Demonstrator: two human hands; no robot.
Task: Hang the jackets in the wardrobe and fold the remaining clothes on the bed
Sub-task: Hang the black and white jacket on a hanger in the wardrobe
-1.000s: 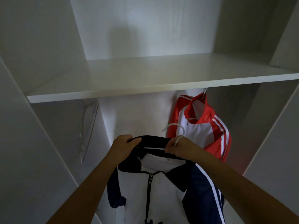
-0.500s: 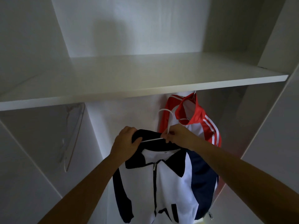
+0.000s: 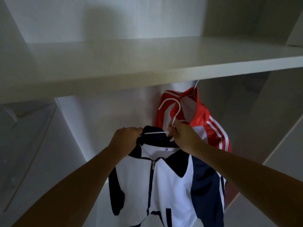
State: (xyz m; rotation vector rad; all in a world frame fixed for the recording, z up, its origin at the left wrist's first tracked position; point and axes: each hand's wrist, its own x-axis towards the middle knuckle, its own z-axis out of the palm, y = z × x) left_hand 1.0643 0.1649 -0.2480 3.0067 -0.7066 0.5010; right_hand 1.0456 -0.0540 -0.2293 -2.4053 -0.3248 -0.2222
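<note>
A navy and white zip jacket (image 3: 170, 182) hangs from a white hanger (image 3: 176, 110) that I hold up inside the wardrobe. My left hand (image 3: 125, 139) grips the dark collar and the hanger's left end. My right hand (image 3: 183, 136) pinches the hanger at the base of its hook. The hook points up and left, just below the shelf. Behind it a red and white striped jacket (image 3: 208, 126) hangs on its own hanger; the rail is hidden by the shelf.
A wide white shelf (image 3: 147, 66) spans the wardrobe above my hands. White side panels (image 3: 270, 120) close in left and right. A clear plastic piece (image 3: 27, 140) hangs on the left wall.
Both hands have lifted the navy and white jacket higher, toward the underside of the shelf. The hook now overlaps the red jacket, and more of the jacket's front shows.
</note>
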